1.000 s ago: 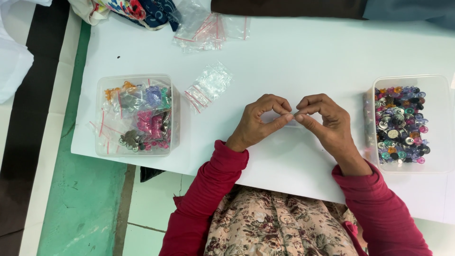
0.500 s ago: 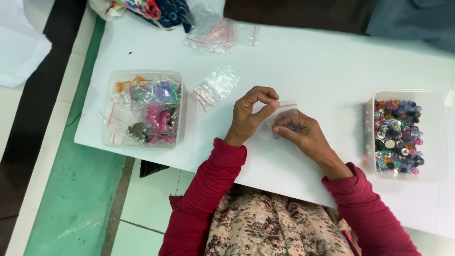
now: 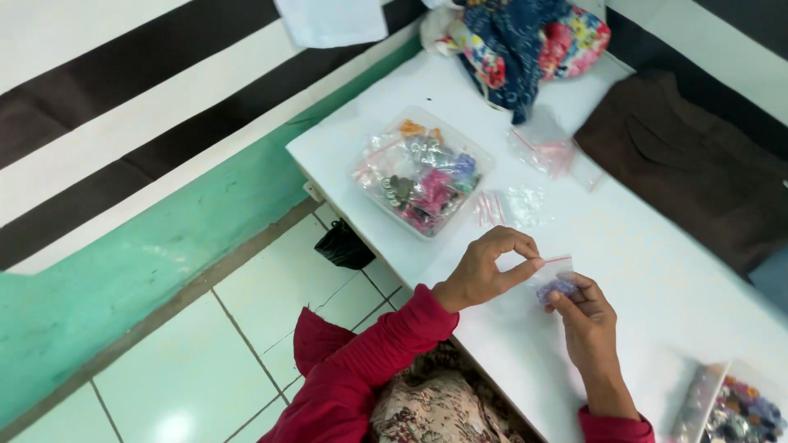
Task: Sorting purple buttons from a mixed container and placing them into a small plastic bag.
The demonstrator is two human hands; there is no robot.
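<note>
Surface: white table point(image 3: 657, 271) beside a green-and-white tiled floor, striped wall behind.
Left hand point(image 3: 484, 271): thumb and forefinger pinched shut on the top strip of a small clear bag point(image 3: 556, 283).
Right hand point(image 3: 587, 324): fingers closed around the bag's lower part, cradling it just above the table.
Bag: holds a little clump of purple buttons, hanging between the 2 hands.
Nearby: 1 clear tub of filled packets point(image 3: 423, 172) up the table, empty bags point(image 3: 513, 205) just beside it, a 2nd tub of loose buttons point(image 3: 743, 410) at the right edge.
Risk: I'd judge an uneven pinch leaves the strip half sealed, letting buttons spill onto the floor.
</note>
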